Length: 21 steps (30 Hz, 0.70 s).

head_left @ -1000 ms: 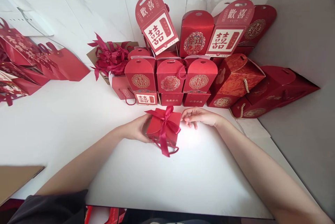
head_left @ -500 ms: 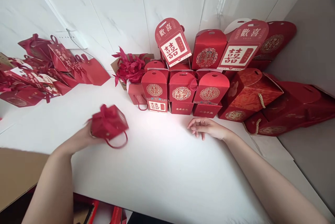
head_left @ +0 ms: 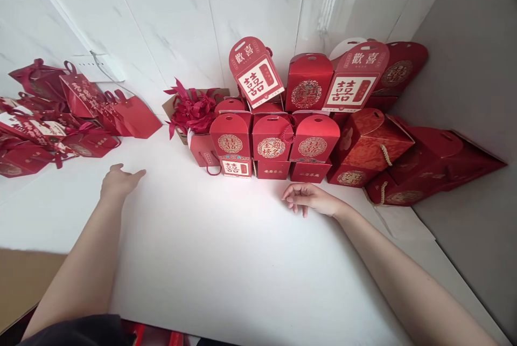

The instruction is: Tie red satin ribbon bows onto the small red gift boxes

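My left hand (head_left: 120, 181) is empty, with its fingers apart, over the white table (head_left: 194, 265). Just beyond its fingertips sits a small red gift box (head_left: 91, 144) with a ribbon on top, at the front of a cluster of red gift boxes (head_left: 60, 92). My right hand (head_left: 309, 198) rests on the table, fingers loosely bent and apart, holding nothing. Close behind it stands a stack of red boxes printed with gold characters (head_left: 313, 144). A bunch of red ribbons (head_left: 194, 109) lies in a brown box to the left of that stack.
Larger red boxes with rope handles (head_left: 367, 149) stand at the right, near a grey panel (head_left: 468, 66). A tiled wall (head_left: 169, 22) with a socket (head_left: 95, 68) and cable closes off the back. Brown cardboard (head_left: 28, 281) lies low at the left.
My left hand has moved left and away from me and let go of the ribboned gift box, which now stands with the left cluster. My right hand has kept its pose. The view has shifted slightly.
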Motion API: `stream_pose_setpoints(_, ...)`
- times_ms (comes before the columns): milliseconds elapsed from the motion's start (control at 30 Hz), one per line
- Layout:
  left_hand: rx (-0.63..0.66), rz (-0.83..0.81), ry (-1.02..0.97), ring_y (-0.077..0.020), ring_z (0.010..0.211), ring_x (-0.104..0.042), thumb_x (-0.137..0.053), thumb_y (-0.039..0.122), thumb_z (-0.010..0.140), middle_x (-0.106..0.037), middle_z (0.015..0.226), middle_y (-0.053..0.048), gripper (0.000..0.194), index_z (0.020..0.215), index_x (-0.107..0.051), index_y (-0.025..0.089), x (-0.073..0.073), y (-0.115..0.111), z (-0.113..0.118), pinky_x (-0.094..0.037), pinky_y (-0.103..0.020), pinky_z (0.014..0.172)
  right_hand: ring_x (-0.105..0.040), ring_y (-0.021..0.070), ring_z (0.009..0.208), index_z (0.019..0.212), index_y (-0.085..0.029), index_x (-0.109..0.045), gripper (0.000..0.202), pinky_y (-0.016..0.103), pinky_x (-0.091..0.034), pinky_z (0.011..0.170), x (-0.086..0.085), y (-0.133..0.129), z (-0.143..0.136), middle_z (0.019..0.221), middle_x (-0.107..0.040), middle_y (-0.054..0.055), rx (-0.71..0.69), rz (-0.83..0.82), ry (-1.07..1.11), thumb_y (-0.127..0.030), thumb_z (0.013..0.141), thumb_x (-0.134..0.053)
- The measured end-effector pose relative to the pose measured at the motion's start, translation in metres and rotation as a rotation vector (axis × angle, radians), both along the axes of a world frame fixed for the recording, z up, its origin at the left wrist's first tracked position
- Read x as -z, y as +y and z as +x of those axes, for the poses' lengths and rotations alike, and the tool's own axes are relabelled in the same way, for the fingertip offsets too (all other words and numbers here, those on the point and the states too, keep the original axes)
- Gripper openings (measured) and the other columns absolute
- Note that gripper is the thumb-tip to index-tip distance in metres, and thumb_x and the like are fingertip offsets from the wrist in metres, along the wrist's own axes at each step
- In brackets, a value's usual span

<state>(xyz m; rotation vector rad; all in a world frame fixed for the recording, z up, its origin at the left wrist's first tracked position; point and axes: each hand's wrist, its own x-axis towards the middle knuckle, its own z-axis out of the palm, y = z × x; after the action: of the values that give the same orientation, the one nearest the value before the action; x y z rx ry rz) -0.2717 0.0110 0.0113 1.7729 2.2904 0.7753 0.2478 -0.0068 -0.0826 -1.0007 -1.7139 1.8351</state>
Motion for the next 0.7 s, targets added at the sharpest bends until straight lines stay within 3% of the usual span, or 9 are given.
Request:
stream_pose_setpoints(100,-0.082,0.045,0.069,-0.0308,0.105,-0.057,-0.066,0.061,0.076,-0.061,0.100,-0.005,0.068,0.122,-0.050,0.012,-0.024,0.015,0.037,-0.040,-0.057,0.100,-0.061,0.0117,0.067,0.098,-0.017,-0.062,0.034,0.019,-0.049,0.047,0.002,0.003,-0.001,0.080,-0.061,0.002,0.004,0.006,-0.005,-0.045,0.080,-0.069)
stream_pose_setpoints(167,0.045,0.124,0.099,-0.0241,0.105,-0.059,-0.060,0.061,0.081,-0.058,0.123,-0.005,0.063,0.127,-0.054,0.018,-0.045,0.023,0.074,-0.040,-0.050,0.104,-0.061,0.0117,0.067,0.098,-0.016,-0.062,0.034,0.019,-0.049,0.046,0.002,0.004,-0.001,0.080,-0.062,0.002,0.005,0.009,-0.004,-0.045,0.080,-0.069)
stream_pose_setpoints(267,0.322,0.261,-0.103,-0.0228,0.114,-0.057,-0.058,0.055,0.087,-0.062,0.125,-0.005,0.055,0.129,-0.056,0.021,-0.070,0.030,0.132,-0.041,-0.046,0.105,-0.062,0.0113,0.066,0.098,-0.016,-0.062,0.035,0.019,-0.049,0.046,0.001,0.004,-0.002,0.080,-0.062,0.002,0.015,0.017,0.000,-0.045,0.080,-0.069)
stream_pose_setpoints(367,0.485,0.193,-0.380,-0.0215,0.111,-0.060,-0.063,0.051,0.085,-0.066,0.120,-0.003,0.046,0.121,-0.063,0.023,-0.077,0.035,0.172,-0.046,-0.042,0.102,-0.062,0.0108,0.065,0.096,-0.016,-0.062,0.033,0.019,-0.049,0.046,-0.001,0.004,-0.004,0.079,-0.063,0.002,0.021,0.028,-0.004,-0.044,0.081,-0.067)
stream_pose_setpoints(467,0.498,0.139,-0.460,-0.0226,0.108,-0.062,-0.075,0.045,0.075,-0.068,0.120,-0.001,0.041,0.108,-0.069,0.023,-0.075,0.038,0.188,-0.051,-0.038,0.095,-0.063,0.0106,0.063,0.096,-0.016,-0.062,0.030,0.018,-0.049,0.045,-0.002,0.005,-0.005,0.079,-0.064,0.002,0.015,0.044,-0.011,-0.041,0.080,-0.067)
stream_pose_setpoints(600,0.580,0.030,-0.496,-0.0230,0.111,-0.061,-0.082,0.039,0.068,-0.062,0.133,0.002,0.042,0.106,-0.072,0.023,-0.077,0.036,0.187,-0.054,-0.033,0.089,-0.063,0.0104,0.062,0.096,-0.016,-0.061,0.025,0.018,-0.049,0.044,0.000,0.009,-0.006,0.079,-0.063,0.001,0.007,0.064,-0.017,-0.036,0.082,-0.064)
stream_pose_setpoints(700,0.497,0.024,-0.451,-0.0210,0.091,-0.067,-0.082,0.043,0.067,-0.074,0.108,0.000,0.045,0.105,-0.074,0.023,-0.083,0.032,0.180,-0.054,-0.032,0.075,-0.064,0.0106,0.062,0.095,-0.016,-0.061,0.022,0.018,-0.050,0.043,0.001,0.011,-0.006,0.079,-0.063,0.002,0.004,0.069,-0.017,-0.033,0.082,-0.063)
